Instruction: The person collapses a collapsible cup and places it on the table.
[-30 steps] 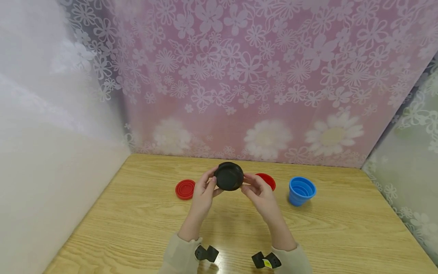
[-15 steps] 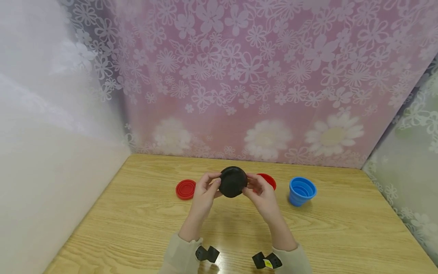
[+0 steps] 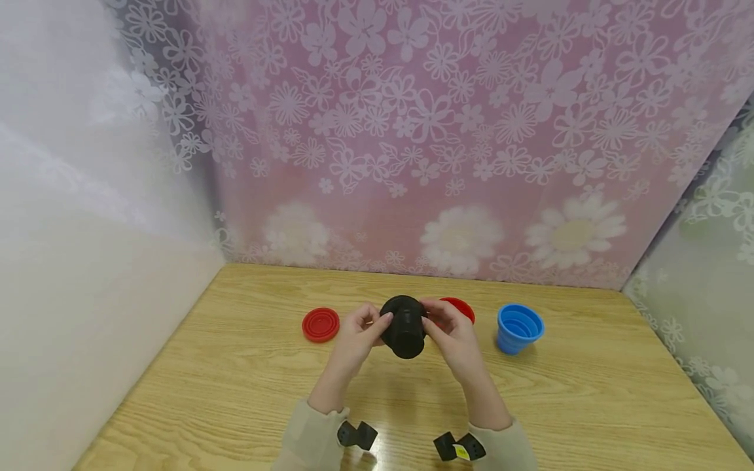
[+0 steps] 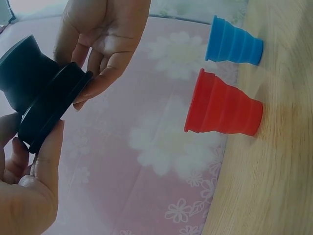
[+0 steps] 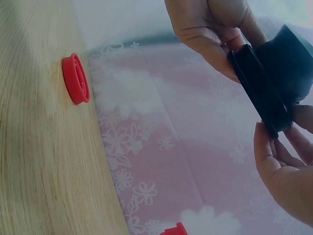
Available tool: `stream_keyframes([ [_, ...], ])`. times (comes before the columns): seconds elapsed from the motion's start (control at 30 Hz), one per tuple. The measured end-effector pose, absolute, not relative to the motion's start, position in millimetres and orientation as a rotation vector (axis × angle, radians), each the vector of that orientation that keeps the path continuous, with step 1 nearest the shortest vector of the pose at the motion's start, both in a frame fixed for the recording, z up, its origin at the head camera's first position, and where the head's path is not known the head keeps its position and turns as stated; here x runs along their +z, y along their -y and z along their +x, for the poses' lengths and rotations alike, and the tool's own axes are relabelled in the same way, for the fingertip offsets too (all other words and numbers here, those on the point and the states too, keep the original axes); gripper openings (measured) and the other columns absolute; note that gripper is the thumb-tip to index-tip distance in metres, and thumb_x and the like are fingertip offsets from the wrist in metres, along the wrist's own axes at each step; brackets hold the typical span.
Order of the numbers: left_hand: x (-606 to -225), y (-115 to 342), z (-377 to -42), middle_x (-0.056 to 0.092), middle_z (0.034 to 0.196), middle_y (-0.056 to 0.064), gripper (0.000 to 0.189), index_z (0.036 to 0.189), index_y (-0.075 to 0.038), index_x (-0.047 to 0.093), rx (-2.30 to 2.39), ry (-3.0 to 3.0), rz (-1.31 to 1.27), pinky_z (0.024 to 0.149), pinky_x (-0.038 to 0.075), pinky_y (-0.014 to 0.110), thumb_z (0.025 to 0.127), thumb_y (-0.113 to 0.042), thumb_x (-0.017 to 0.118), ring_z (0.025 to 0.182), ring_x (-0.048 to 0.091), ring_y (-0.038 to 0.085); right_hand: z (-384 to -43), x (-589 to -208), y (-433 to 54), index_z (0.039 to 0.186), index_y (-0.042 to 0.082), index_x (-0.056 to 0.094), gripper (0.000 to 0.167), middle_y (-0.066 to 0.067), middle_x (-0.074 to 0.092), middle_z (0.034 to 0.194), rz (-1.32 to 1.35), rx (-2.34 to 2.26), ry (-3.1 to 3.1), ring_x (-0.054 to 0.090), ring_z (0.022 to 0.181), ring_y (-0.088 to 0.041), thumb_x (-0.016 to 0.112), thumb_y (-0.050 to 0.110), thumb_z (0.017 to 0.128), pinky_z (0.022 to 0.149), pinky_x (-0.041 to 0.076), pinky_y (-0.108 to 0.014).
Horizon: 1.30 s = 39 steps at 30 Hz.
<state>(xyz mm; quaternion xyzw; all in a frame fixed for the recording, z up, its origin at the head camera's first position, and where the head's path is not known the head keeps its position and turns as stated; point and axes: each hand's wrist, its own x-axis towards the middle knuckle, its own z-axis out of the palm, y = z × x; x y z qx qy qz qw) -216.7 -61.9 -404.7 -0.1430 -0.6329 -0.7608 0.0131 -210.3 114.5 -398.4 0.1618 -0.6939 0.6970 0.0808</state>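
A matte black, round, stepped cup, apparently of silicone, (image 3: 408, 335) is held up above the pale wood-grain desk (image 3: 247, 392) between the two hands, its narrow end toward the person and its broad rim facing away. The left hand (image 3: 358, 333) pinches the broad ring from one side and the right hand (image 3: 453, 332) from the other, thumbs on the near side. It looks light, soft-walled and hard to break; the thick ring is probably the firmest hold, while the narrow part would likely give under pressure. The mouth is turned away, so its contents cannot be told. Beyond the right hand stands an upright red ribbed cup (image 4: 225, 105), its inside mostly hidden; farther right, an upright blue ribbed cup (image 3: 520, 328) shows only ridged walls inside. Left of the left hand lies a flat red ringed disc (image 3: 321, 325), apparently a collapsed cup, only concentric rings showing within.
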Motion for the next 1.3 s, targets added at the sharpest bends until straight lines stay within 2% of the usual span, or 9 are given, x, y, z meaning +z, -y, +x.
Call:
stream_keyframes([
  [0.17, -405.8, 62.2, -216.5, 0.047, 0.073, 0.006, 0.026, 0.068, 0.006, 0.041, -2.325, 2.012, -0.466, 0.060, 0.052, 0.035, 0.086, -0.006, 0.057, 0.063, 0.058, 0.014, -210.4, -398.8, -113.9, 0.111, -0.009, 0.052, 0.029, -0.002, 0.056, 0.099, 0.511, 2.107, 2.033, 0.056, 0.088, -0.013, 0.057, -0.004, 0.083, 0.072, 0.049, -0.023],
  [0.3, -404.7, 62.3, -215.4, 0.046, 0.073, 0.006, 0.025, 0.071, 0.006, 0.041, -2.341, 1.991, -0.478, 0.060, 0.052, 0.032, 0.085, -0.004, 0.058, 0.064, 0.057, 0.013, -210.7, -399.5, -114.1, 0.110, -0.009, 0.052, 0.028, -0.003, 0.056, 0.099, 0.518, 2.095, 2.038, 0.056, 0.086, -0.014, 0.056, -0.004, 0.083, 0.071, 0.050, -0.023],
  [0.4, -403.0, 62.1, -214.5, 0.049, 0.078, 0.006, 0.019, 0.081, 0.007, 0.042, -2.369, 1.979, -0.466, 0.061, 0.052, 0.028, 0.085, -0.002, 0.058, 0.068, 0.057, 0.012, -210.0, -398.9, -114.1, 0.110, -0.009, 0.053, 0.027, -0.008, 0.055, 0.100, 0.509, 2.082, 2.052, 0.057, 0.086, -0.014, 0.056, -0.004, 0.083, 0.071, 0.050, -0.024],
  [0.47, -402.2, 62.5, -214.4, 0.054, 0.086, 0.009, 0.018, 0.094, 0.006, 0.045, -2.374, 1.991, -0.470, 0.063, 0.051, 0.028, 0.084, -0.002, 0.058, 0.073, 0.059, 0.014, -209.6, -398.3, -114.0, 0.109, -0.010, 0.053, 0.027, -0.014, 0.054, 0.102, 0.505, 2.079, 2.054, 0.057, 0.085, -0.014, 0.056, -0.005, 0.083, 0.072, 0.050, -0.024],
  [0.57, -402.1, 63.8, -214.9, 0.055, 0.102, 0.016, 0.030, 0.114, 0.001, 0.049, -2.348, 2.027, -0.521, 0.067, 0.051, 0.031, 0.085, -0.004, 0.057, 0.082, 0.061, 0.020, -208.8, -397.6, -114.1, 0.109, -0.011, 0.053, 0.027, -0.016, 0.054, 0.101, 0.508, 2.078, 2.051, 0.058, 0.085, -0.013, 0.056, -0.005, 0.083, 0.071, 0.049, -0.023],
  [0.63, -402.6, 64.6, -215.3, 0.054, 0.109, 0.019, 0.035, 0.120, 0.000, 0.050, -2.326, 2.047, -0.561, 0.069, 0.051, 0.033, 0.086, -0.005, 0.056, 0.085, 0.061, 0.022, -208.6, -397.5, -114.3, 0.109, -0.011, 0.053, 0.027, -0.014, 0.054, 0.100, 0.509, 2.080, 2.052, 0.058, 0.084, -0.013, 0.055, -0.004, 0.083, 0.071, 0.050, -0.023],
  [0.8, -403.2, 64.4, -215.0, 0.054, 0.106, 0.017, 0.031, 0.117, 0.002, 0.053, -2.313, 2.040, -0.593, 0.068, 0.051, 0.038, 0.088, -0.010, 0.055, 0.081, 0.061, 0.021, -208.1, -397.9, -114.0, 0.109, -0.009, 0.053, 0.027, -0.007, 0.056, 0.096, 0.503, 2.117, 2.058, 0.058, 0.083, -0.014, 0.056, -0.002, 0.084, 0.071, 0.050, -0.024],
  [1.0, -405.4, 63.3, -214.5, 0.055, 0.099, 0.013, 0.027, 0.110, 0.003, 0.050, -2.342, 2.015, -0.576, 0.066, 0.052, 0.034, 0.089, -0.013, 0.054, 0.074, 0.060, 0.018, -208.1, -399.5, -111.7, 0.109, -0.012, 0.052, 0.027, -0.007, 0.056, 0.091, 0.567, 2.183, 2.038, 0.058, 0.078, -0.014, 0.055, 0.000, 0.085, 0.071, 0.050, -0.025],
  [1.3, -405.1, 60.7, -214.4, 0.053, 0.108, 0.019, 0.034, 0.118, 0.004, 0.050, -2.340, 2.053, -0.669, 0.067, 0.052, 0.034, 0.091, -0.015, 0.049, 0.077, 0.061, 0.016, -207.1, -400.6, -109.7, 0.114, -0.012, 0.048, 0.031, -0.008, 0.056, 0.094, 0.548, 2.316, 1.999, 0.058, 0.080, -0.018, 0.051, 0.006, 0.089, 0.069, 0.051, -0.031],
])
